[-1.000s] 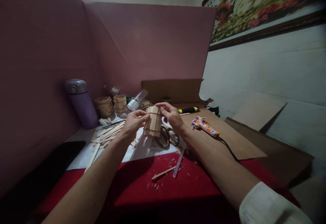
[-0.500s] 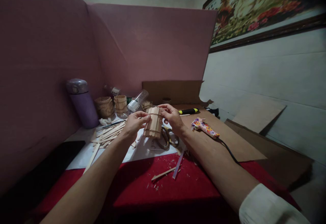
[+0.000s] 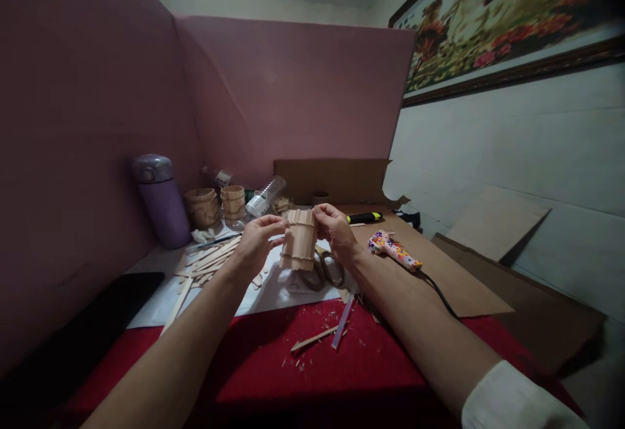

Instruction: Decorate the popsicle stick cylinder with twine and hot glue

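Note:
Between my two hands is a small barrel-shaped cup of wooden craft sticks [image 3: 299, 241], with a thin band near its top and another near its bottom. My left hand [image 3: 257, 239] pinches its upper left side with thumb and fingers. At the upper right edge, my right hand [image 3: 335, 227] grips it, fingertips at the rim. The cup is held up off the table, slightly tilted. Scissors [image 3: 322, 271] lie just behind and below it, partly hidden. Loose craft sticks [image 3: 212, 261] are heaped left of my left hand.
Two finished-looking wooden cups [image 3: 233, 203] and a purple bottle [image 3: 163, 201] stand at the back left, near a clear plastic bottle [image 3: 266, 196]. A flower-patterned glue gun [image 3: 394, 250] with a black cord and a utility knife [image 3: 365, 217] lie right. A glue stick [image 3: 342, 323] lies in front.
The cup has turned in my hands, showing a wider side and standing more upright. My right hand has shifted slightly right and down along with it.

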Demonstrator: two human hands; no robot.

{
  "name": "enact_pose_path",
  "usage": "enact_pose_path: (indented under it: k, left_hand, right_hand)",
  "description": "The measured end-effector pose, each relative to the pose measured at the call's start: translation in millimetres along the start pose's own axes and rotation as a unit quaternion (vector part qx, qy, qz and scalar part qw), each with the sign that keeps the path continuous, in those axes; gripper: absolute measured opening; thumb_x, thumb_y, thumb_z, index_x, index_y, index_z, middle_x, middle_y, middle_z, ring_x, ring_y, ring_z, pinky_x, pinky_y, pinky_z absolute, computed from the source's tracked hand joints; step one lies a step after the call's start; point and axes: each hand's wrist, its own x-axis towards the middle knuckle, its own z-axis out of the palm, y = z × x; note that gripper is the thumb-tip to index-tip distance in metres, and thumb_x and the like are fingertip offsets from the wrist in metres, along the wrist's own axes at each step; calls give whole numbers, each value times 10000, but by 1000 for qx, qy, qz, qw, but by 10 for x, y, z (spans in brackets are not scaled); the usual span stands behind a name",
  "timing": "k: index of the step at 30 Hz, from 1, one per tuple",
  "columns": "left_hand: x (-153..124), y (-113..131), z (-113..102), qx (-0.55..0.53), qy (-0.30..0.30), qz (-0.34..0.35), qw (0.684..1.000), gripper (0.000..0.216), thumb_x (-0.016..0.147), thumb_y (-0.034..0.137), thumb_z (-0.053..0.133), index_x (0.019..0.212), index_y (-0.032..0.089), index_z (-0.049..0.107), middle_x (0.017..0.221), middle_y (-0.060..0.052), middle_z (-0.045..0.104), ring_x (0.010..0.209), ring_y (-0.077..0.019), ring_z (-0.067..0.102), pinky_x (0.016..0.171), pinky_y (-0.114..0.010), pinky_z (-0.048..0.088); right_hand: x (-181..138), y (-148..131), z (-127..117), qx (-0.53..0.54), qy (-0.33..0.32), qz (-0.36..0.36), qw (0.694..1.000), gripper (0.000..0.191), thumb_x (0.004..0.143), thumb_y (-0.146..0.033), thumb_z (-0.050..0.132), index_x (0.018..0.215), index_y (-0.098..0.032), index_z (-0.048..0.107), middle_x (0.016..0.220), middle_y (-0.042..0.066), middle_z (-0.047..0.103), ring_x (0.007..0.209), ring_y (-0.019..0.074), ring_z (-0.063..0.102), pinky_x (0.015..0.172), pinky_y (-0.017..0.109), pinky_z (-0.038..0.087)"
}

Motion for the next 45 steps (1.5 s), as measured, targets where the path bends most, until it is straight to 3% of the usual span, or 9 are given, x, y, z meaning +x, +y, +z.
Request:
enact_pose_path:
  k: [8,13,18,21,25,28,33,36,45]
  left_hand:
    - [-22,22,17,-11,-13,15,1000,245,493,251,820,629,120,662,674,-25,619,656,-124,549,702,-301,437]
    - [-21,7,20,-2,16,4,1000,296,422,255,842,606,118,654,626,-22,604,650,-134,543,686,-305,430]
    - [1,-16,0,12,47,5,999,316,390,272,842,578,118,641,621,-28,606,664,-143,542,685,-305,418]
    - [1,-14,-8,18,61,4,998,313,389,275,837,575,120,638,621,-23,602,660,-139,537,672,-299,413]
    - [1,-7,-5,20,73,2,997,316,375,273,834,562,118,633,611,-23,595,650,-140,534,650,-298,416]
    - [1,6,-1,20,80,4,997,315,366,264,832,561,116,635,604,-23,597,642,-140,537,634,-295,419]
    - [-12,42,4,19,84,13,996,326,348,261,835,557,118,629,592,-20,600,621,-135,545,650,-307,447]
    - [-14,47,9,20,87,15,996,333,348,275,836,546,118,620,584,-19,597,600,-132,541,639,-312,454]
    - [29,-12,-22,65,72,42,994,329,396,323,832,576,121,644,581,-37,619,590,-141,554,648,-321,452]
  right_hand:
    - [1,3,-8,20,-5,-16,1000,376,642,-505,718,698,-194,513,571,-73,428,452,62,334,427,204,254]
    - [-6,39,17,4,-12,-26,1000,346,661,-490,723,738,-192,566,607,-57,474,495,75,385,445,208,283]
    - [-33,49,68,-49,1,-21,999,451,585,-433,781,925,-200,597,813,-3,606,652,118,516,533,222,390]
    - [-35,74,94,-98,23,-7,995,509,587,-481,768,957,-180,590,958,52,631,783,158,567,610,252,445]
    - [-37,147,123,-115,14,22,993,529,633,-591,710,912,-157,592,949,89,653,844,199,605,684,304,489]
    - [-60,179,147,-111,0,42,993,581,662,-642,666,994,-173,577,989,96,663,863,216,635,719,340,517]
    - [-166,93,190,-62,-93,77,991,752,602,-496,802,1228,-234,478,1132,90,647,957,241,650,813,379,540]
    - [-238,31,224,-47,-126,69,988,797,555,-368,857,1235,-253,460,1164,80,631,1018,254,630,860,396,535]
    - [-245,80,272,-14,-91,77,993,747,525,-288,865,1151,-224,462,1120,82,632,1003,249,621,868,419,531]
